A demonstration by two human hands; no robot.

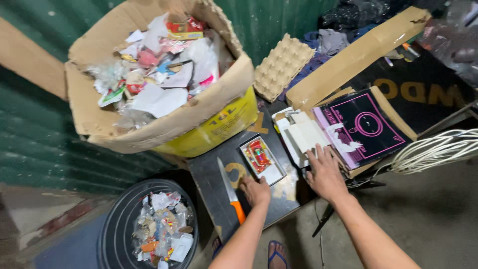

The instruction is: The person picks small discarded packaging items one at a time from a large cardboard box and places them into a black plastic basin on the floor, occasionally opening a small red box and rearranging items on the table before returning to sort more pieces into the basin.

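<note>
Knife (230, 192): orange handle, silver blade. Small tray (262, 161): white, red-and-yellow packet inside. Board (219, 194) under them: black, yellow lettering. Flat box (361, 127): black with pink line pattern. Bucket (219, 130): yellow. Egg tray (283, 66): beige. Bin (112, 229): black. Cables (438, 149): white.

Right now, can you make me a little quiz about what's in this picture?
1. True or false: the knife has an orange handle.
2. What fills the big cardboard box? A) paper and plastic scraps B) eggs C) shoes
3. Which hand rests nearest the knife?

Key:
1. True.
2. A.
3. The left hand; it lies on the dark board beside the handle, near a small open box. The right hand presses flat by the white cartons.
</note>
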